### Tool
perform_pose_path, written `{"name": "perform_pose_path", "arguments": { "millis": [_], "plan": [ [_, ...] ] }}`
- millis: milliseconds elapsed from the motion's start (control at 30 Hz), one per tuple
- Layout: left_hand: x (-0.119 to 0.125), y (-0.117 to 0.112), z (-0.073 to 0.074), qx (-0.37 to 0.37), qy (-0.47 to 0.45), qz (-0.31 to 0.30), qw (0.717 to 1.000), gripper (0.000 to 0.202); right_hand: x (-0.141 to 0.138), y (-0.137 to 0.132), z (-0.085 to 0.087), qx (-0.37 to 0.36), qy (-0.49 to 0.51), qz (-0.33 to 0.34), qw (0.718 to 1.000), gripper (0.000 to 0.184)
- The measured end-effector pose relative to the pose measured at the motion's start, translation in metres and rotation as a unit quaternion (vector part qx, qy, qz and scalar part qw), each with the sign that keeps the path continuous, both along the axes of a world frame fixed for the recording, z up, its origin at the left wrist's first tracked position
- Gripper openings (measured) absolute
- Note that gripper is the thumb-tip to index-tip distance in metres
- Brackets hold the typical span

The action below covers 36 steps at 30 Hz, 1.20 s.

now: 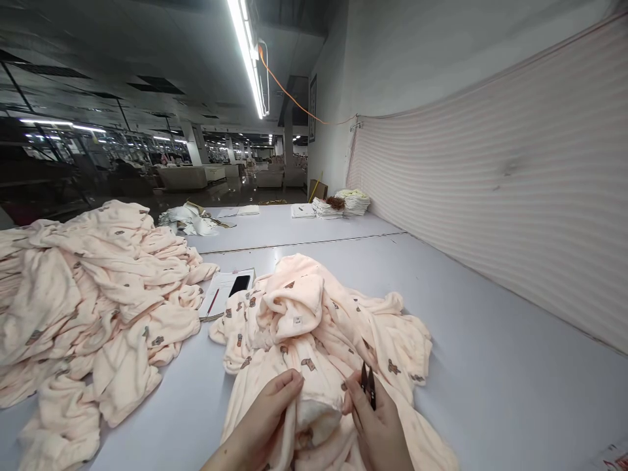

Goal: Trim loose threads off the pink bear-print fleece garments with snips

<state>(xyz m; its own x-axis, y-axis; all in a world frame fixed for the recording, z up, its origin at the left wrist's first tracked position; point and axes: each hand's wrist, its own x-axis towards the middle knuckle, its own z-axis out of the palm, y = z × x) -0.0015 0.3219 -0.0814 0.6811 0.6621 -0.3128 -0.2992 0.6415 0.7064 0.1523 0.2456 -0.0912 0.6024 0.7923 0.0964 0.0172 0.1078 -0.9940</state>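
Observation:
A peach fleece garment with small brown bear prints lies crumpled on the pale table in front of me. My left hand grips a fold of its fabric near the bottom edge, fingers curled round the cloth. My right hand pinches the same fold from the right and holds small black thread snips, blades pointing up. A small white label shows on the garment's upper part.
A big heap of the same peach garments fills the table's left. Between them lie a paper sheet, a black phone and a red pen. Folded white stacks sit far back. A striped cloth wall runs along the right.

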Motion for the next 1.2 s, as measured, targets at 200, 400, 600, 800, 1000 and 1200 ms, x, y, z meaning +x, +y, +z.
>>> {"name": "perform_pose_path", "arguments": {
  "millis": [200, 400, 600, 800, 1000, 1200],
  "plan": [
    [-0.006, -0.003, -0.001, 0.005, -0.02, -0.004, 1.0, 0.023, 0.014, -0.012, 0.011, -0.066, -0.121, 0.005, 0.99, 0.026],
    [-0.011, -0.007, 0.003, -0.01, -0.058, -0.002, 0.998, 0.019, 0.016, -0.033, -0.011, -0.065, -0.254, 0.093, 0.961, 0.024],
    [-0.011, -0.009, 0.003, 0.019, 0.001, -0.004, 1.0, 0.029, -0.001, -0.029, -0.017, -0.075, -0.278, 0.097, 0.953, 0.025],
    [-0.01, -0.009, 0.003, 0.02, 0.011, 0.0, 1.0, 0.031, -0.002, -0.025, -0.008, -0.051, -0.301, 0.097, 0.947, 0.021],
    [-0.007, -0.011, 0.008, 0.019, 0.011, 0.003, 1.0, 0.03, -0.002, -0.024, 0.002, -0.059, -0.355, 0.103, 0.928, 0.019],
    [-0.005, -0.012, 0.003, 0.022, 0.0, 0.016, 1.0, 0.025, 0.005, -0.019, -0.004, -0.065, -0.259, 0.097, 0.959, 0.02]
  ]
}}
